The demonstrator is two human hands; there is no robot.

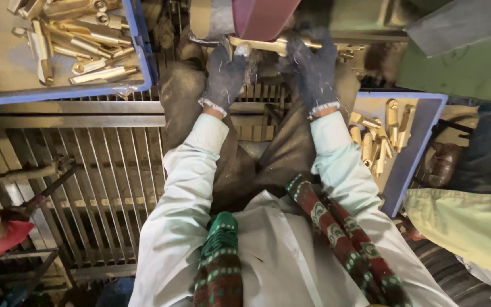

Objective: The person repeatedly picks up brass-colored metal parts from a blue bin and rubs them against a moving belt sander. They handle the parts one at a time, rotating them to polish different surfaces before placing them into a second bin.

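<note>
Both my hands wear dark knit gloves. My left hand (224,77) and my right hand (312,71) grip a long brass part (265,44) by its two ends. The part is pressed against a reddish abrasive belt (262,17) on a machine just ahead of me. The part's middle shows between the gloves; its ends are hidden by my fingers. My pale sleeves reach forward over my dark trousers.
A blue tray (63,94) with several brass parts sits at upper left. Another blue tray (413,148) with brass parts lies at right. A metal grating (103,170) runs on my left. Another person's sleeve (467,222) is at lower right.
</note>
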